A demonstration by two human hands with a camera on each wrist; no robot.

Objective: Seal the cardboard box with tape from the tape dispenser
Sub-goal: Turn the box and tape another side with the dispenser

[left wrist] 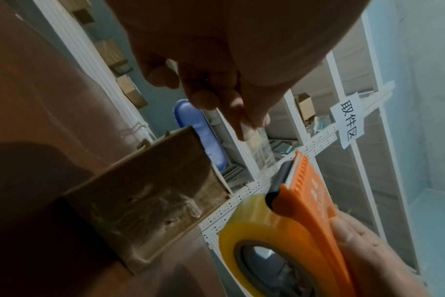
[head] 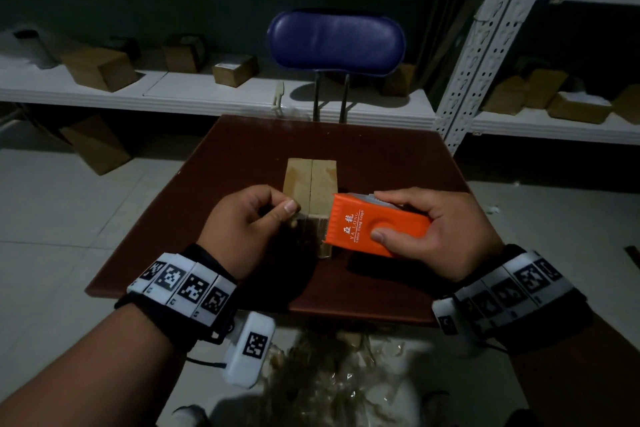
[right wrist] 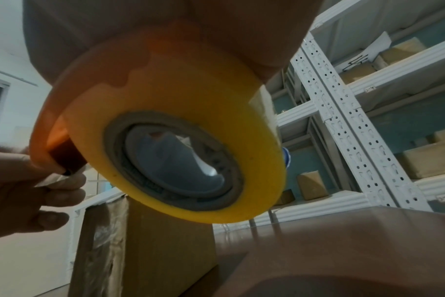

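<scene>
A small cardboard box (head: 310, 181) stands on a brown table (head: 381, 163), flaps closed, with a seam down the middle of its top. My right hand (head: 429, 229) grips the orange tape dispenser (head: 375, 224) above the box's near right corner. Its yellow tape roll (right wrist: 181, 140) hangs over the box (right wrist: 150, 251) in the right wrist view. My left hand (head: 249, 222) pinches the free end of the clear tape (left wrist: 259, 146) between thumb and fingers, just left of the dispenser's blade (left wrist: 283, 172). The box's near face (left wrist: 150, 201) carries old tape.
A blue chair (head: 336, 40) stands behind the table. White metal shelves (head: 242, 94) with several cardboard boxes run along the back and right. Crumpled tape scraps (head: 332, 378) lie on the tiled floor below the table's near edge.
</scene>
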